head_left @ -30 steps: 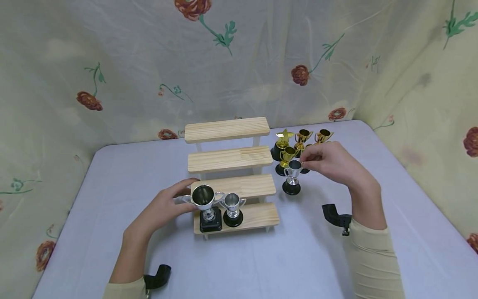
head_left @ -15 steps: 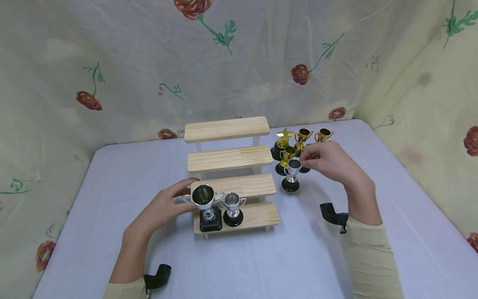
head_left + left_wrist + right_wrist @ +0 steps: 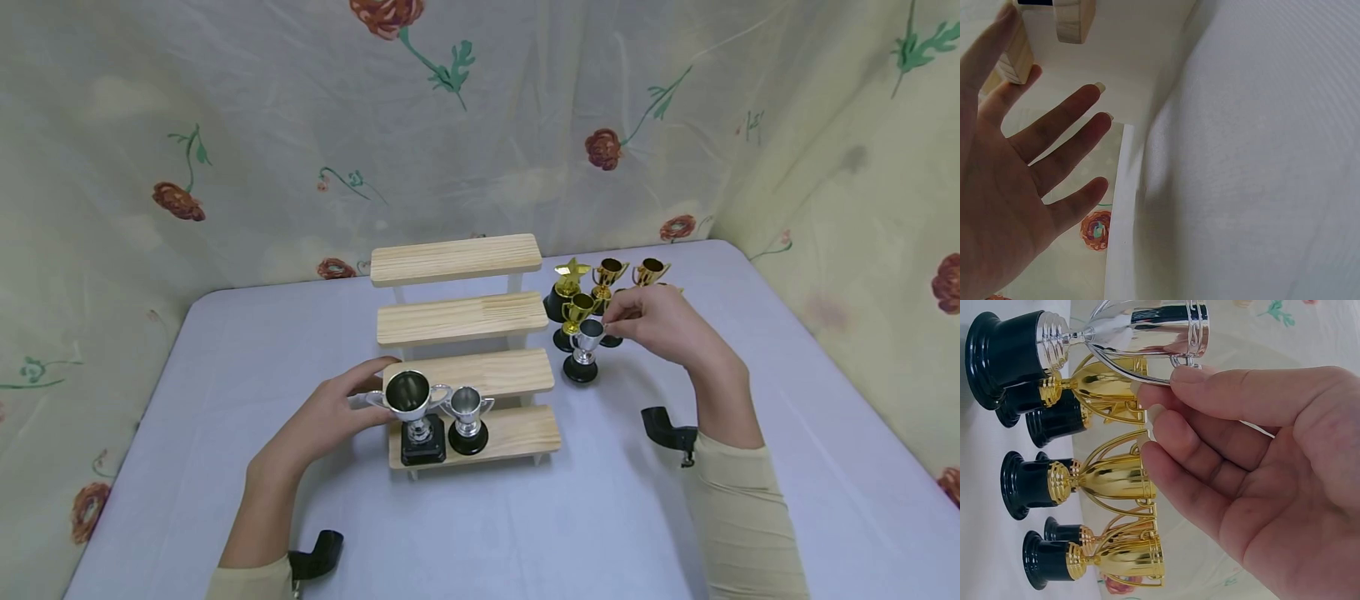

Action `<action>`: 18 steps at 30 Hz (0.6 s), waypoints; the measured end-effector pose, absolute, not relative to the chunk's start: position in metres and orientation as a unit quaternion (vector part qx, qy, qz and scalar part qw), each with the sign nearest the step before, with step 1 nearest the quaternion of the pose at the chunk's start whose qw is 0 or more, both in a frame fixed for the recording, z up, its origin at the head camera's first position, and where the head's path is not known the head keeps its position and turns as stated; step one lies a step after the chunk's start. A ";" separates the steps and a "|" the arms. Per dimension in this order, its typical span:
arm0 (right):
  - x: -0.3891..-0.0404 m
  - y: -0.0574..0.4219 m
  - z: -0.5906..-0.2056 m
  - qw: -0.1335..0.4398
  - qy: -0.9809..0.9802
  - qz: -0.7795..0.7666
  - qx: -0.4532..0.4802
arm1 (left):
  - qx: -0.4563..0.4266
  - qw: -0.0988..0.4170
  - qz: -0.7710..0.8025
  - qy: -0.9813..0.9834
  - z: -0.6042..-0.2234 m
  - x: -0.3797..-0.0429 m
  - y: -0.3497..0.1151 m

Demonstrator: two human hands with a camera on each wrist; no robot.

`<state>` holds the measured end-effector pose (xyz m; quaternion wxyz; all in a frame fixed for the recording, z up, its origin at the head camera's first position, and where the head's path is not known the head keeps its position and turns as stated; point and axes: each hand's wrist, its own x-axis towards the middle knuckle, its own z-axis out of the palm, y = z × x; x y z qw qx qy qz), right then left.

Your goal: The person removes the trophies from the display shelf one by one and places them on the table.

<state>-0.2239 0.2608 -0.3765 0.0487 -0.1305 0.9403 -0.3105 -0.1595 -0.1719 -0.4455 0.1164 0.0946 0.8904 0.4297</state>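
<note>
My right hand (image 3: 667,325) pinches one handle of a small silver trophy cup (image 3: 1147,328) between thumb and fingertips. The cup is upright on a round black base, close over the tablecloth, right of a four-step wooden display stand (image 3: 517,429). At the stand's left side is my left hand (image 3: 337,408), fingers spread and mostly straight. Its thumb and forefinger are at the ends of the wooden steps in the left wrist view. On the lowest step stand a larger silver trophy (image 3: 423,442) with a square base and a smaller silver one (image 3: 468,433).
Behind the held cup are several gold trophy cups (image 3: 1119,478) and a gold star trophy (image 3: 570,283), partly hidden by my right hand in the head view. A white cloth (image 3: 480,533) covers the table. Floral curtains (image 3: 262,142) hang behind and at the sides.
My right hand and the silver trophy cup have shifted slightly left and away from me. The left hand and the stand have stayed put.
</note>
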 end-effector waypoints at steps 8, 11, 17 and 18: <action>-0.227 0.262 -0.379 0.051 0.941 -0.311 -0.121 | 0.098 0.114 0.431 0.890 -0.446 -0.159 -0.173; -0.228 0.263 -0.382 0.053 0.942 -0.310 -0.120 | 0.098 0.114 0.433 0.889 -0.447 -0.160 -0.173; -0.231 0.264 -0.387 0.050 0.942 -0.311 -0.115 | 0.095 0.117 0.437 0.887 -0.446 -0.160 -0.172; -0.231 0.264 -0.387 0.049 0.942 -0.312 -0.114 | 0.095 0.117 0.437 0.887 -0.446 -0.160 -0.172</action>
